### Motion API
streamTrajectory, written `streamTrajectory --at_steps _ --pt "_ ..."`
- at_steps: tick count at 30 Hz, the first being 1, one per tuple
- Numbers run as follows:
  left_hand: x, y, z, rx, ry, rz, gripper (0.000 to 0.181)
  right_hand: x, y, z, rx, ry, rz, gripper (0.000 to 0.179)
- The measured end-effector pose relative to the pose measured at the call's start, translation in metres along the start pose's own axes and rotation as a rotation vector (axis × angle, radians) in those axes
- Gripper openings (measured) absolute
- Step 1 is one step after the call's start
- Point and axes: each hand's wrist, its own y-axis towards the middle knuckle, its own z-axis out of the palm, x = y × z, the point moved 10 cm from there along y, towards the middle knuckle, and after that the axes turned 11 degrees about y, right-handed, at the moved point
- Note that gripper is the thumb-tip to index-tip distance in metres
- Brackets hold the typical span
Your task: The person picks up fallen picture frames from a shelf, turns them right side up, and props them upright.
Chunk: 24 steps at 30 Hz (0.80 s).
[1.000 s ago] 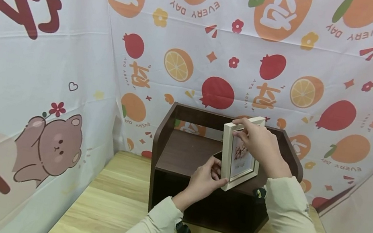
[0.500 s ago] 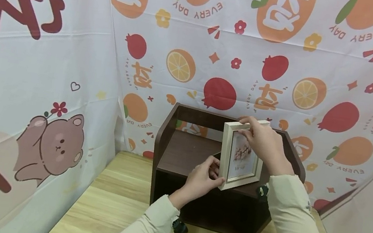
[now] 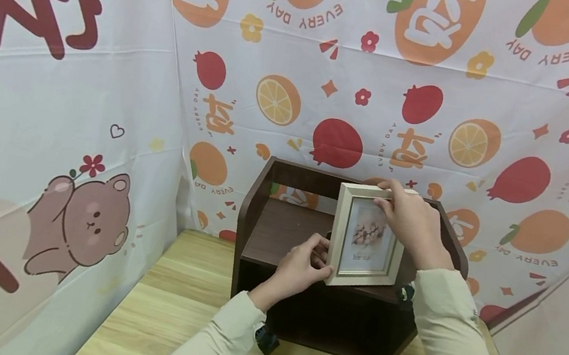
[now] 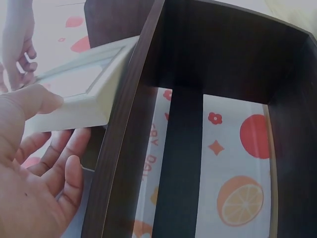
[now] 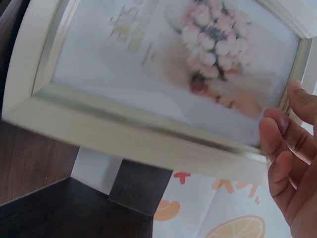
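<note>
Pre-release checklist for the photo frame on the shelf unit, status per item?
1. Left hand holds photo frame at its lower left corner: ok.
2. Right hand grips the frame's top edge: ok.
3. Frame upright, picture side facing the camera: ok.
4. Frame base resting flat on the dark shelf unit: cannot tell, the wrist views show only its edge.
5. Stand at the back deployed: cannot tell, hidden.
6. Shelf unit sitting on wooden table: ok.
</note>
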Motion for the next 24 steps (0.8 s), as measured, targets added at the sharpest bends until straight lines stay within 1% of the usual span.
streamTrajectory --at_steps 7,10,15,19,24 --pt "0.004 0.004 -0.006 0.032 0.020 0.000 0.036 -0.001 -0.002 -0.004 -0.047 -0.013 -0.059 0.029" --pt "0.008 0.005 -0.009 0.045 0.021 0.002 0.038 0.000 -0.003 -0.006 -0.053 -0.023 -0.066 0.029" --pt "0.014 0.009 -0.014 0.064 0.005 0.015 0.039 -0.005 -0.004 -0.008 -0.056 -0.036 -0.009 0.031" --pt "0.017 0.010 -0.017 0.086 -0.014 0.013 0.039 -0.011 -0.006 -0.011 -0.071 -0.033 0.042 0.031" --pt "0.020 0.010 -0.019 0.118 -0.018 0.019 0.039 -0.012 -0.007 -0.012 -0.078 -0.038 0.057 0.031"
